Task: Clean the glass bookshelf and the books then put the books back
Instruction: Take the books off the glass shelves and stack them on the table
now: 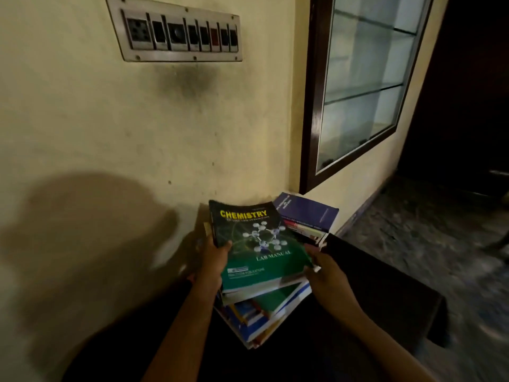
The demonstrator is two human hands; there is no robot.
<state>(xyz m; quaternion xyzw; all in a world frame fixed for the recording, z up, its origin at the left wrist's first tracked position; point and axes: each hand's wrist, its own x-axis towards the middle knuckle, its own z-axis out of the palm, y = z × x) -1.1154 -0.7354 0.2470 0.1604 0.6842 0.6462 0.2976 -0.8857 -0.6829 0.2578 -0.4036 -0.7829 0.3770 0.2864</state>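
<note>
The lab manual (256, 244) lies on top of a stack of books (264, 318) at the lower centre of the frame, on a table (385, 293); the left hand (213, 260) holds its left edge, the right hand (327, 271) its right edge; a second pile of books (308, 216) sits just behind it, toward the upper right; the glass bookshelf (366, 78) is set in the wall at the upper right; a switch panel (173, 31) sits at the upper left; the floor (427, 230) lies at the right.

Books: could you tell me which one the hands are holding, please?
The green Chemistry manual, top of the near stack: the left hand grips its left edge, the right hand its right. The blue book behind tops a separate, untouched pile.
</note>
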